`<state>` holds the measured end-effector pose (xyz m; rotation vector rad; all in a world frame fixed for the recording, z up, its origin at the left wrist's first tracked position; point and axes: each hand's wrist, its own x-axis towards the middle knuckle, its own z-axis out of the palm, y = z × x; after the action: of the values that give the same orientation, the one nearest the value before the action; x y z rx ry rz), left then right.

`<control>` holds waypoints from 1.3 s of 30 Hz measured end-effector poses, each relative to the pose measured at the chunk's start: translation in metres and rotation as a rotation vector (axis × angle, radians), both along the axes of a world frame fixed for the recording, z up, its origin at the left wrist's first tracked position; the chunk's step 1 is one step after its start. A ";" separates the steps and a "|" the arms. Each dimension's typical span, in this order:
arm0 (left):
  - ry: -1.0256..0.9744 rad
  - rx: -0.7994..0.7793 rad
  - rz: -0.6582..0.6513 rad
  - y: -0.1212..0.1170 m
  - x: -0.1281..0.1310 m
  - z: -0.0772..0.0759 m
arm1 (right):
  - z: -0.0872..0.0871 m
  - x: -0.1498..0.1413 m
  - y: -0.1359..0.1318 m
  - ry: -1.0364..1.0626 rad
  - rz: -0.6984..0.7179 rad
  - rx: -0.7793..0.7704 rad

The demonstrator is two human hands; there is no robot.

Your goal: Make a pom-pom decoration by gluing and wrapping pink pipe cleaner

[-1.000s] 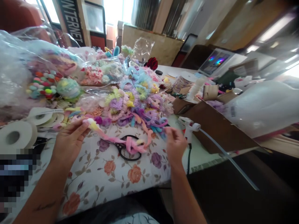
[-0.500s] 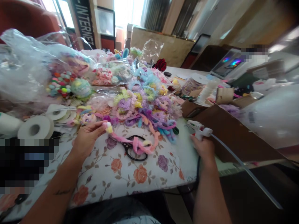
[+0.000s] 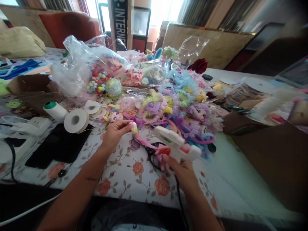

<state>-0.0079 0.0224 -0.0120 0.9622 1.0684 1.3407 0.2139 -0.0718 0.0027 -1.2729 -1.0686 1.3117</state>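
Between thumb and fingers my left hand (image 3: 117, 131) pinches the white and yellow end of a fuzzy pastel pipe-cleaner strip (image 3: 141, 140). The strip's pink length trails right towards black-handled scissors (image 3: 152, 157) lying on the flowered cloth (image 3: 125, 189). A white hot glue gun (image 3: 178, 146) with a red trigger is gripped in my right hand (image 3: 184, 171). Its nozzle points left, towards the strip's held end but apart from it. The gun and hand hide part of the scissors and strip. A small doll head (image 3: 116, 116) lies just behind my left hand.
Behind my hands sits a heap of pastel trims, with a purple-haired doll head (image 3: 201, 113). Ribbon rolls (image 3: 76, 120), a thread cone (image 3: 55, 111) and a black phone (image 3: 59, 146) lie left. A cardboard box (image 3: 267, 157) borders the right side; the gun's cord hangs over the front edge.
My right hand has brought the glue gun left from beside the cardboard box to near the strip. The view has turned left; my left hand still pinches the strip's end.
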 end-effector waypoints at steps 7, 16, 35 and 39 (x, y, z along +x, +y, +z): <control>0.154 0.088 -0.021 -0.003 0.001 0.002 | -0.026 -0.027 0.000 -0.172 0.019 -0.028; 0.292 0.176 -0.067 -0.006 0.000 -0.004 | -0.026 -0.028 -0.005 -0.138 -0.028 -0.026; 0.237 0.140 -0.082 -0.007 0.003 0.000 | -0.034 -0.027 -0.003 -0.164 -0.032 -0.027; 0.211 0.117 -0.074 -0.006 0.002 -0.002 | -0.033 -0.027 -0.004 -0.168 -0.033 -0.028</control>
<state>-0.0061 0.0163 -0.0137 1.2404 1.1094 1.2725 0.1864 -0.0754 -0.0300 -1.4357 -1.1439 1.2153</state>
